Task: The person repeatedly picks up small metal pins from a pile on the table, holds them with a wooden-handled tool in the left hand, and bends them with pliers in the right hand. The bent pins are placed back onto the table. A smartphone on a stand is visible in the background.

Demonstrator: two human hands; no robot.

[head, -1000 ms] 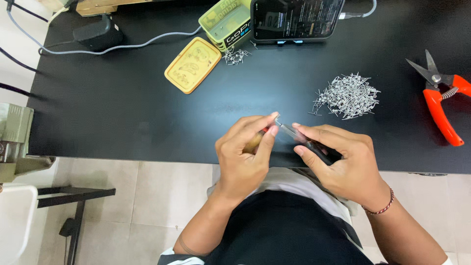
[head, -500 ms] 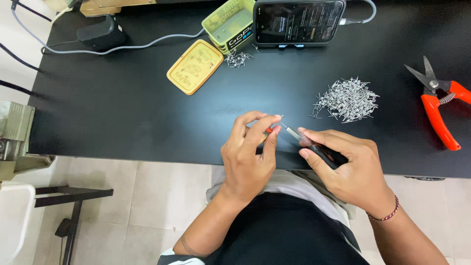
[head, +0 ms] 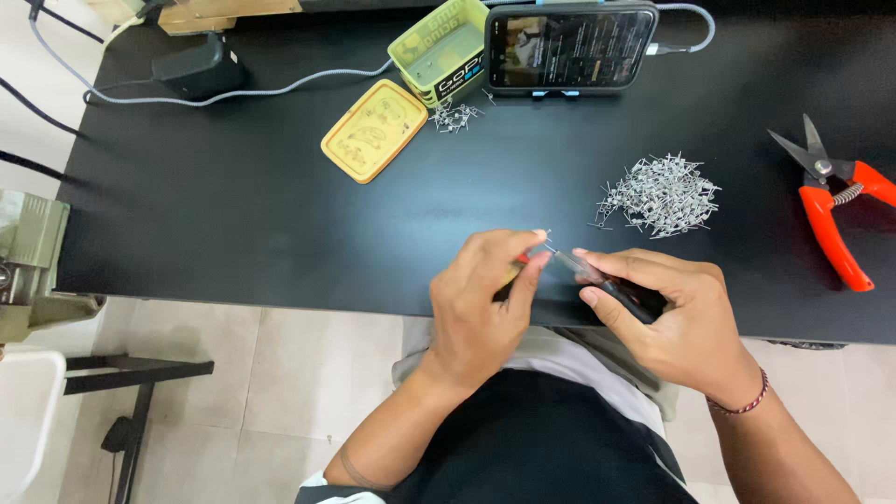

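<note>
Over the front edge of the black table (head: 243, 215), my left hand (head: 485, 303) pinches a small metal piece with a red part between thumb and fingers. My right hand (head: 667, 317) grips a dark slim tool (head: 625, 294) whose thin tip points at that piece. The two hands almost touch at the fingertips. A heap of small silvery metal wire pieces (head: 661, 194) lies just beyond my right hand.
Red-handled snips (head: 831, 210) lie at the right. A phone (head: 569, 47) stands at the back, cabled. An open yellow-green tin (head: 439, 51), its lid (head: 373, 129) and a few metal pieces (head: 455, 116) sit beside it. A black power adapter (head: 191, 67) rests back left.
Both hands have stayed close together at the table's front edge, shifting slightly. The left fingers have turned the small piece against the tool tip. The view has drifted a little.
</note>
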